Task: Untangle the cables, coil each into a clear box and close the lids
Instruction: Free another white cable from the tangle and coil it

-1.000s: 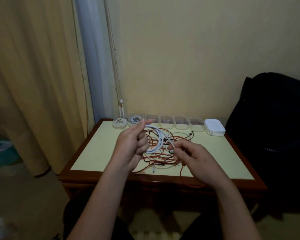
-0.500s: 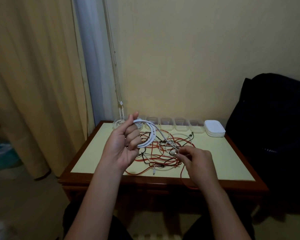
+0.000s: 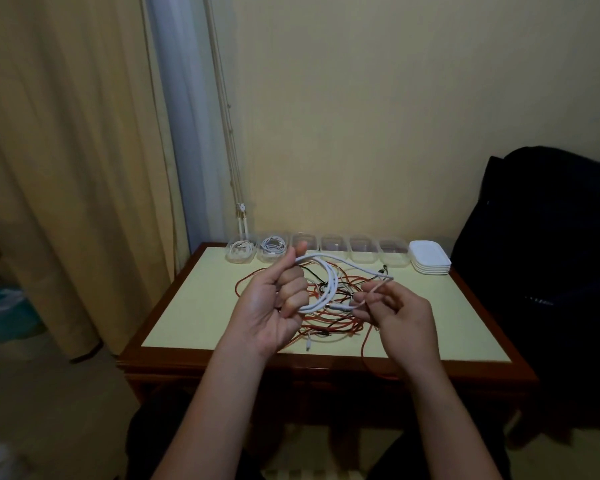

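Right hand (image 3: 395,310), pinching the white cable (image 3: 331,282) tail, has lifted clear of the tangle (image 3: 326,329). Left hand (image 3: 274,299) grips the coil above the table (image 3: 194,306) centre. Last loop closing; boxing probably next.

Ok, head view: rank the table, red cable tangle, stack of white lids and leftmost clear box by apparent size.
1. table
2. red cable tangle
3. stack of white lids
4. leftmost clear box, only slightly smaller than the lids; both sit at the far edge.

Dim warm indoor light, soft grainy detail, wide-angle bending at edges
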Action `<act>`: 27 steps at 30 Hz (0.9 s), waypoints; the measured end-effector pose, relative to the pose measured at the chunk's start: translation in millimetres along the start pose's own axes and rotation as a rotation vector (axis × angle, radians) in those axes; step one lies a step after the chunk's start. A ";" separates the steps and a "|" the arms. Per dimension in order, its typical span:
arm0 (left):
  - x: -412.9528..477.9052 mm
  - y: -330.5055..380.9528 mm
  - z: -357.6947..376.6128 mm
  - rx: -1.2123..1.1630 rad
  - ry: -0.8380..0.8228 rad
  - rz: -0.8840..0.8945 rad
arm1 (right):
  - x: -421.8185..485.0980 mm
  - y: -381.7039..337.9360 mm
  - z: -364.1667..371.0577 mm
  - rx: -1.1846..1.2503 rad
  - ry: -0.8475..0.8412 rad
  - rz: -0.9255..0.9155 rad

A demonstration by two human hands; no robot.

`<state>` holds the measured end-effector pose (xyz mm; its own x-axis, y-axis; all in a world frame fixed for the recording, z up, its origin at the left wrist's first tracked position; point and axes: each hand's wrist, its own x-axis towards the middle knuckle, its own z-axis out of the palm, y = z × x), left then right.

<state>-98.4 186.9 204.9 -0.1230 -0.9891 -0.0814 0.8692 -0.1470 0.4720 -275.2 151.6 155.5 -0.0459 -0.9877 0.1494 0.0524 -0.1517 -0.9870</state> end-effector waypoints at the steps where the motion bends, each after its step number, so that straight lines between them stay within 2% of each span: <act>1: 0.4 -1.0 0.1 -0.003 -0.003 -0.009 | -1.3 -2.8 0.0 0.034 -0.006 0.004; 7: 3.3 -5.1 -0.9 -0.036 0.004 -0.050 | -6.1 -16.0 3.8 0.305 -0.001 0.080; 13: 5.8 -18.9 -0.3 0.109 0.052 -0.010 | -16.1 -24.0 18.5 0.547 -0.106 0.162; 18: 9.7 -19.6 -9.4 0.280 0.140 0.136 | -16.3 -21.7 23.3 0.673 -0.219 0.359; 21: 12.7 -21.7 -16.1 0.460 0.184 0.263 | -18.0 -18.2 25.9 0.687 -0.346 0.488; 24: 12.7 -22.4 -18.6 0.591 0.200 0.338 | -18.7 -17.7 25.4 0.749 -0.424 0.509; 25: 12.0 -22.2 -18.8 0.618 0.191 0.353 | -18.6 -17.6 25.6 0.726 -0.442 0.473; 27: 11.1 -21.6 -17.4 0.651 0.150 0.365 | -20.4 -15.9 27.8 0.485 -0.434 0.306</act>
<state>-110.2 179.4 178.6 0.2245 -0.9710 0.0827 0.3786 0.1651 0.9107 -247.4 173.1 169.8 0.4373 -0.8991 -0.0203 0.4413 0.2342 -0.8663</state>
